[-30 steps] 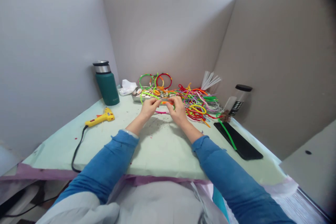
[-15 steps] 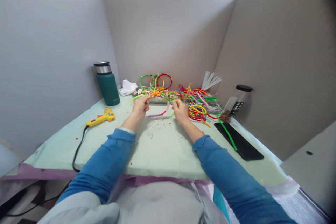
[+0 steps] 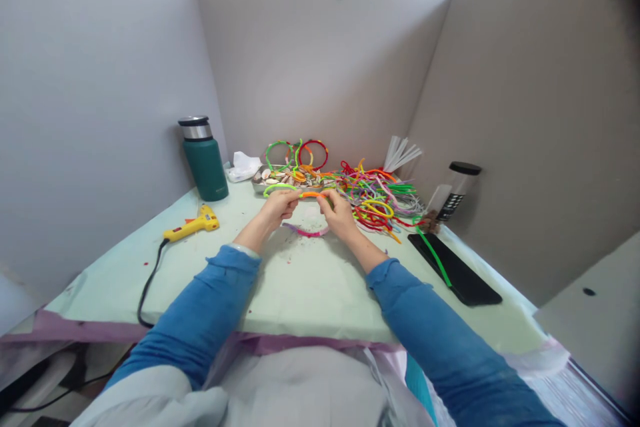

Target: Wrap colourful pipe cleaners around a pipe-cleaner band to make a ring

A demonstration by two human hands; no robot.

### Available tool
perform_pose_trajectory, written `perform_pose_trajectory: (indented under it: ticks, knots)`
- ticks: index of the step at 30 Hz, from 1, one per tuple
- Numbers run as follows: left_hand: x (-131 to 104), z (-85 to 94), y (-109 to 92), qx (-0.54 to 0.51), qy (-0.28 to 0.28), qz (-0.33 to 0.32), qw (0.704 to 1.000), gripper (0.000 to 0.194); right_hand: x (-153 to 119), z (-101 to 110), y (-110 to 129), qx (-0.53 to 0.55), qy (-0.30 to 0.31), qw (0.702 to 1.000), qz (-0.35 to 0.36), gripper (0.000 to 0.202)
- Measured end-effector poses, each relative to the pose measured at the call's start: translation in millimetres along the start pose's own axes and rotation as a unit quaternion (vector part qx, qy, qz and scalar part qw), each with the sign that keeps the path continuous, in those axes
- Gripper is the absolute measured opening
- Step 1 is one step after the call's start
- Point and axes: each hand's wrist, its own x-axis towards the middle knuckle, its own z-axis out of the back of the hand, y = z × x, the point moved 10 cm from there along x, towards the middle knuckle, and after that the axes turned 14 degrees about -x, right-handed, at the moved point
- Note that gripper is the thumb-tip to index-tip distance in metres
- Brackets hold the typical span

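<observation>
Between my two hands runs a curved pipe cleaner piece (image 3: 311, 195), orange in the middle and yellow-green toward the left. My left hand (image 3: 279, 208) pinches it on the left, and a yellow-green loop shows above that hand. My right hand (image 3: 338, 213) pinches the orange part on the right. Below them a pink and purple curved length (image 3: 309, 234) hangs or lies close to the table; whether it joins the held piece is hidden by my right hand. Just behind stands a metal tray (image 3: 260, 188) of shells and bits.
A yellow glue gun (image 3: 193, 225) with a black cord lies left, near a green bottle (image 3: 205, 167). Colourful pipe cleaners (image 3: 383, 193) heap up right of the tray, beside white glue sticks (image 3: 400, 155). A clear jar (image 3: 456, 190) and black phone-like slab (image 3: 463, 273) are farther right.
My hands have come closer together, the left one moving right. The orange part now stretches between both hands, and the pink and purple length has shifted lower.
</observation>
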Motion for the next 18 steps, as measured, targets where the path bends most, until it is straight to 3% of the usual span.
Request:
perform_pose_trajectory:
  ticks: [5,14,18]
  knots:
    - [-1.2,-3.8,-0.4,0.008,0.008,-0.004,1.000,0.033,-0.4,-3.8,-5.1,0.064,0.017,0.997,-0.043,0.024]
    - [-3.0,-10.7,8.7,0.004,0.048,0.050,0.998,0.025,0.0,-17.2,-13.9,0.181,0.065,0.977,-0.087,0.028]
    - [1.2,-2.1,-2.8,0.066,-0.016,-0.037,0.997,0.033,-0.6,-25.5,-25.4,0.245,0.067,0.956,-0.147,0.028]
